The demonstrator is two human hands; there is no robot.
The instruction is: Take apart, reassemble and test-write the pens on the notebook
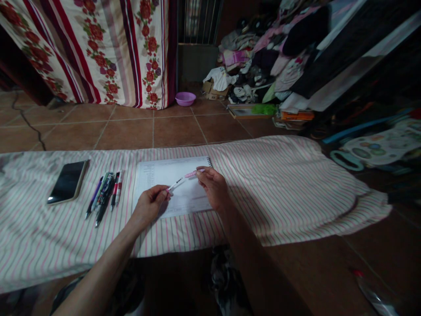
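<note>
My left hand is closed in a pinch on the white barrel of a pen. A short way to its right, my right hand pinches a pink pen cap, which is pulled apart from the barrel. Both hands hover over a spiral-bound notebook lying open on a pink-striped cloth. Several pens lie in a row to the left of the notebook.
A black phone lies at the cloth's left. Beyond it is tiled floor, a floral curtain, a small purple bowl and a heap of clothes at the back right. A bottle lies at bottom right.
</note>
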